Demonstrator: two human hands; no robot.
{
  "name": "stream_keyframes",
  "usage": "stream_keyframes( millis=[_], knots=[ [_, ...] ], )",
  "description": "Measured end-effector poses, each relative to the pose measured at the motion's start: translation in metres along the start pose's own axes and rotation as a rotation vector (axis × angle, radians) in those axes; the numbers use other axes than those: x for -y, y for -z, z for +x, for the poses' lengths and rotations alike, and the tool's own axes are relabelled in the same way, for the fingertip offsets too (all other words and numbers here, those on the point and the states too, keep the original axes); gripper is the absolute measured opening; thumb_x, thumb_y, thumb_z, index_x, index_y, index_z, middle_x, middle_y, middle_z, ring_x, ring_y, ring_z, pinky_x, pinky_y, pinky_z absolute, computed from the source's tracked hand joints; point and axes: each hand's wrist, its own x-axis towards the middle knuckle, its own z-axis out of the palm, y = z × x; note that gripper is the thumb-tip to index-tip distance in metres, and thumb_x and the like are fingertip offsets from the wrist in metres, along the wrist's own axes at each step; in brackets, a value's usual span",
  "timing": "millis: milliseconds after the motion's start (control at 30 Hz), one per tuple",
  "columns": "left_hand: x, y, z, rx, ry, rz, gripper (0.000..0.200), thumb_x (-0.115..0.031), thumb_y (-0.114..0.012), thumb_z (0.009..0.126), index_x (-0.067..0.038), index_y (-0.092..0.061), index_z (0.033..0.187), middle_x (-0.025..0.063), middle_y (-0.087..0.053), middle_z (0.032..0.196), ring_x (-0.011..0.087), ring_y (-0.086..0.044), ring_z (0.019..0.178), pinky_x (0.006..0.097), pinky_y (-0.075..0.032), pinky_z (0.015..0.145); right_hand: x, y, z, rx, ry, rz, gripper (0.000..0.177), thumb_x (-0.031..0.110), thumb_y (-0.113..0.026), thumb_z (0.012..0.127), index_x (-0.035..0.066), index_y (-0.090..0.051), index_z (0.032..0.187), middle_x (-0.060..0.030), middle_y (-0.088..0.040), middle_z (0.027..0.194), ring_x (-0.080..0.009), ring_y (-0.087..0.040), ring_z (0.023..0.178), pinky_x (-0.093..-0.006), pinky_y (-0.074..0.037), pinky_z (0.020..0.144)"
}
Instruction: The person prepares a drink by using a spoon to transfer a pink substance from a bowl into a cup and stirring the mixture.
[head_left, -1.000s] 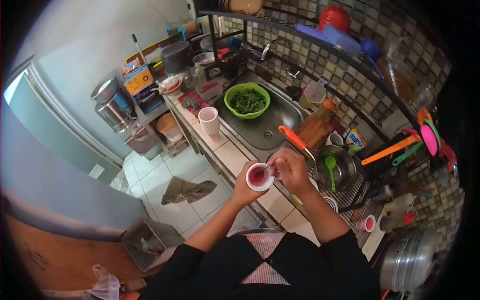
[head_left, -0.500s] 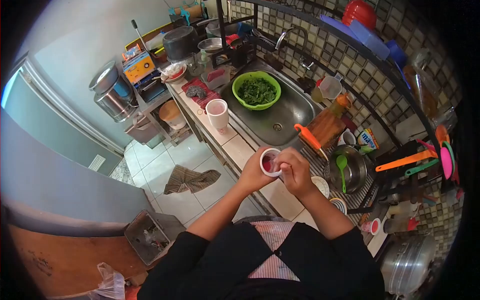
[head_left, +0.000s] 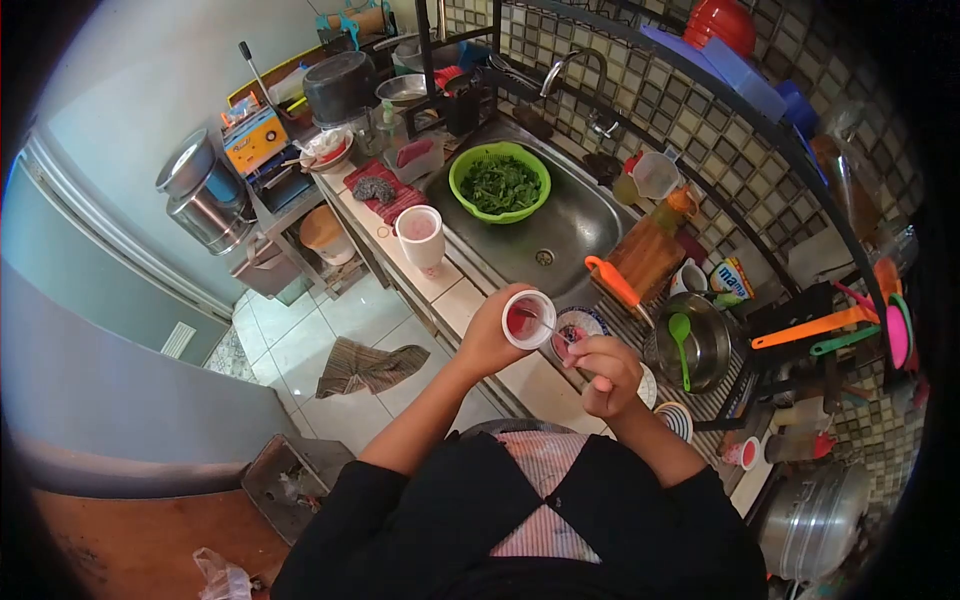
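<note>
My left hand is wrapped round a white cup with red contents, its open top facing up. My right hand pinches the handle of a thin metal spoon, whose other end dips into the cup. Just beyond the right fingers, a patterned plate with something reddish on it lies on the counter, partly hidden. A taller white cup stands on the counter left of the sink.
The sink holds a green basket of leafy greens. On the right are a metal pan with a green spoon, an orange-handled utensil and a wooden board. A black rack frame arches above.
The cup has shifted slightly left. My right hand has drawn back from its rim, so the spoon and the patterned plate now show. The view has shifted slightly.
</note>
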Motion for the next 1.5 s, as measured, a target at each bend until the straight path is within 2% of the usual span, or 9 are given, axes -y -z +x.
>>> stream_keyframes(
  millis=[267, 333, 500, 600, 667, 800, 933, 1200, 1500],
  knots=[
    [0.007, -0.023, 0.015, 0.142, 0.131, -0.13, 0.065, -0.017, -0.084, 0.064, -0.003, -0.052, 0.119, 0.0098, -0.062, 0.108, 0.0226, -0.062, 0.101, 0.0332, -0.05, 0.088, -0.007, 0.017, -0.022, -0.138, -0.127, 0.016, 0.032, 0.032, -0.038, 0.102, 0.003, -0.049, 0.093, -0.0171, -0.061, 0.088, -0.0224, -0.062, 0.062, -0.032, -0.051, 0.055],
    [0.019, -0.036, 0.013, 0.192, 0.091, -0.141, 0.068, -0.016, -0.086, 0.063, -0.003, -0.051, 0.12, 0.0089, -0.059, 0.111, 0.0177, -0.06, 0.103, 0.0306, -0.049, 0.088, -0.008, 0.025, -0.02, -0.525, -0.394, 0.349, 0.035, 0.035, -0.035, 0.103, 0.003, -0.045, 0.094, -0.0164, -0.055, 0.087, -0.0208, -0.054, 0.053, -0.0316, -0.049, 0.051],
    [0.02, -0.048, 0.011, 0.288, 0.02, -0.076, 0.07, -0.016, -0.087, 0.063, -0.005, -0.051, 0.122, 0.0087, -0.058, 0.115, 0.0195, -0.056, 0.11, 0.0332, -0.044, 0.095, -0.016, 0.096, -0.041, -0.941, -0.652, 0.514, 0.032, 0.038, -0.039, 0.102, 0.007, -0.044, 0.093, -0.0117, -0.051, 0.086, -0.0209, -0.051, 0.054, -0.0329, -0.048, 0.052],
    [0.022, -0.051, 0.006, 0.268, 0.15, -0.185, 0.068, -0.019, -0.086, 0.062, -0.004, -0.053, 0.12, 0.0118, -0.058, 0.115, 0.0255, -0.058, 0.109, 0.0361, -0.045, 0.094, -0.024, 0.129, -0.083, -1.232, -0.717, 0.538, 0.029, 0.037, -0.043, 0.101, 0.009, -0.046, 0.093, -0.0094, -0.05, 0.085, -0.0218, -0.054, 0.064, -0.0354, -0.051, 0.063],
    [0.031, -0.053, 0.005, 0.244, 0.153, -0.182, 0.07, -0.019, -0.087, 0.062, -0.004, -0.051, 0.12, 0.0113, -0.059, 0.114, 0.0238, -0.058, 0.107, 0.035, -0.046, 0.092, -0.03, 0.144, -0.112, -1.417, -0.793, 0.514, 0.025, 0.036, -0.049, 0.099, 0.011, -0.049, 0.093, -0.0064, -0.05, 0.083, -0.0237, -0.058, 0.081, -0.0376, -0.05, 0.084],
    [0.033, -0.05, 0.005, 0.202, 0.234, -0.115, 0.074, -0.023, -0.089, 0.063, -0.003, -0.042, 0.116, 0.0115, -0.058, 0.11, 0.021, -0.059, 0.103, 0.0323, -0.047, 0.089, -0.017, 0.142, -0.136, -1.419, -0.831, 0.442, 0.027, 0.035, -0.052, 0.097, 0.008, -0.05, 0.098, -0.0074, -0.051, 0.084, -0.0301, -0.061, 0.099, -0.0411, -0.047, 0.095],
    [0.022, -0.051, 0.008, 0.16, 0.197, -0.259, 0.071, -0.022, -0.091, 0.062, -0.006, -0.041, 0.11, 0.0078, -0.058, 0.106, 0.0167, -0.057, 0.102, 0.0315, -0.046, 0.09, -0.002, 0.133, -0.143, -1.424, -0.987, 0.335, 0.026, 0.033, -0.051, 0.098, 0.008, -0.048, 0.104, -0.0077, -0.053, 0.088, -0.0314, -0.061, 0.101, -0.0399, -0.05, 0.089],
    [-0.005, -0.066, 0.019, 0.354, 0.198, -0.171, 0.065, -0.028, -0.086, 0.065, -0.002, -0.051, 0.113, 0.0135, -0.062, 0.105, 0.0215, -0.061, 0.099, 0.0334, -0.048, 0.086, 0.004, 0.126, -0.164, -1.131, -1.034, -0.008, 0.025, 0.03, -0.045, 0.101, 0.007, -0.046, 0.11, -0.01, -0.053, 0.094, -0.0229, -0.066, 0.071, -0.0293, -0.053, 0.052],
    [-0.018, -0.086, 0.033, 0.482, 0.132, -0.107, 0.061, -0.024, -0.082, 0.069, -0.001, -0.055, 0.118, 0.0135, -0.063, 0.109, 0.0232, -0.061, 0.104, 0.0346, -0.048, 0.09, 0.006, 0.128, -0.175, -1.143, -1.061, 0.018, 0.021, 0.023, -0.044, 0.102, 0.004, -0.047, 0.111, -0.01, -0.055, 0.095, -0.0187, -0.064, 0.066, -0.0265, -0.05, 0.052]
  ],
)
